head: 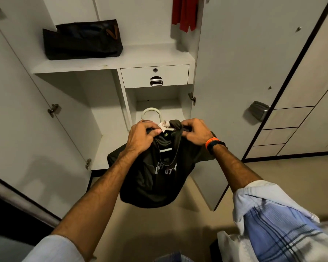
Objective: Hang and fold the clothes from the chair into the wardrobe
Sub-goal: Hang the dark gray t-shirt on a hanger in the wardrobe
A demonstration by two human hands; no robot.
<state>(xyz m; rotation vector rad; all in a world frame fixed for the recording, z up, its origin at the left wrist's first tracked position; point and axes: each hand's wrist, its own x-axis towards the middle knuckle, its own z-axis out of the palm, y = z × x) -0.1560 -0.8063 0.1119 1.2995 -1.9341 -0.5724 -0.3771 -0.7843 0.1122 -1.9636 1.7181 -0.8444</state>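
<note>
While both hands, left (141, 136) and right (194, 132), pinch its collar mid-frame, the shirt (151, 180) hangs limp, light; carry by the hanger (150, 112) hook.

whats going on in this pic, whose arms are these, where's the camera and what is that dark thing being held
There is no machine here. The camera sits on a person's head and looks forward and down, so the two arms reaching in from the bottom are that person's own. The left hand and the right hand both grip the collar of a dark T-shirt with pale lettering, which is on a white hanger; its hook sticks up above the hands. In front stands an open white wardrobe. On its shelf lies a black bag. Below the shelf is a small drawer with a metal handle. A red garment hangs at the top right.
</note>
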